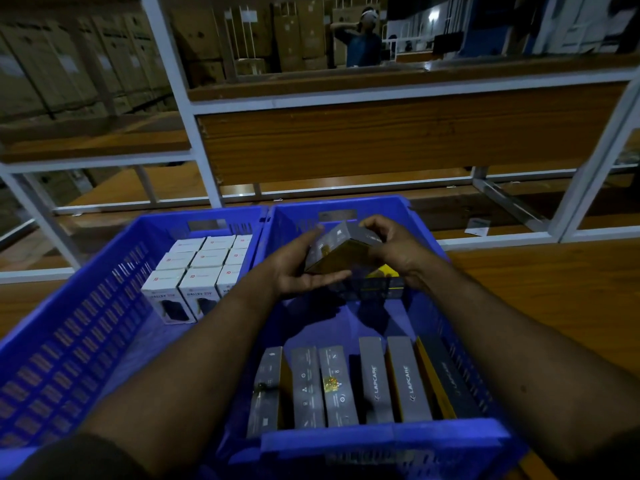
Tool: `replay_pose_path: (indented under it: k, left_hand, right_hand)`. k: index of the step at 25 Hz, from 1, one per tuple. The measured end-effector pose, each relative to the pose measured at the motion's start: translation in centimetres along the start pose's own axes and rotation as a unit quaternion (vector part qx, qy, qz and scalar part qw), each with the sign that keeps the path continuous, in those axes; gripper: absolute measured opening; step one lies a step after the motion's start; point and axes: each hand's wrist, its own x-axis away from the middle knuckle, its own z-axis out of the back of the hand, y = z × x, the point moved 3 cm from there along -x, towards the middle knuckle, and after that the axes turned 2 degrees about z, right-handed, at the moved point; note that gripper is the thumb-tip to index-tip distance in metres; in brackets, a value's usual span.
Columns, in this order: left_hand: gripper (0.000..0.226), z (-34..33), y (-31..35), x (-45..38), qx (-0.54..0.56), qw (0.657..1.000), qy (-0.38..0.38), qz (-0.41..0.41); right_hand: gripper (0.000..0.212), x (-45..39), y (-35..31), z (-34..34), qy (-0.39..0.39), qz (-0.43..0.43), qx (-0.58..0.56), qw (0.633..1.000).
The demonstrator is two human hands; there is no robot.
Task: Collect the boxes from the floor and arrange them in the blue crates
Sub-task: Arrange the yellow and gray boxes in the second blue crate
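Note:
Two blue crates stand side by side on the wooden floor. The left crate (69,306) holds several white boxes (197,271) packed upright at its far right. The right crate (381,441) holds a row of grey and yellow boxes (374,382) standing on edge at its near end. Over the far half of the right crate, both hands hold one grey and yellow box (341,252), tilted. My left hand (301,268) supports it from the left and below, thumb on its side. My right hand (398,251) grips its right end with curled fingers. More dark boxes (377,289) lie under the hands.
A white metal rack (194,109) with wooden shelves stands just behind the crates. A paper slip (478,226) lies on its low shelf at right. Stacked cardboard cartons (69,64) and another person (363,39) are in the far background.

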Motion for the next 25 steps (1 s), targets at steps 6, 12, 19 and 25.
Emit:
replay_pose_path:
  k: [6, 12, 19, 25]
  left_hand:
    - [0.018, 0.1, 0.4, 0.2, -0.101, 0.993, 0.026, -0.055]
    - [0.014, 0.2, 0.5, -0.6, -0.213, 0.973, 0.027, -0.083]
    - [0.014, -0.3, -0.3, -0.5, -0.308, 0.95, 0.016, -0.052]
    - [0.042, 0.8, 1.0, -1.6, -0.26, 0.957, 0.072, -0.108]
  right_hand:
    - [0.055, -0.4, 0.4, 0.3, 0.032, -0.069, -0.095, 0.993]
    - [0.008, -0.3, 1.6, 2.0, 0.026, -0.178, -0.182, 0.967]
    - [0.009, -0.9, 2.2, 2.5, 0.041, -0.186, -0.128, 0.973]
    - [0.016, -0.2, 2.4, 2.5, -0.056, -0.177, -0.074, 0.98]
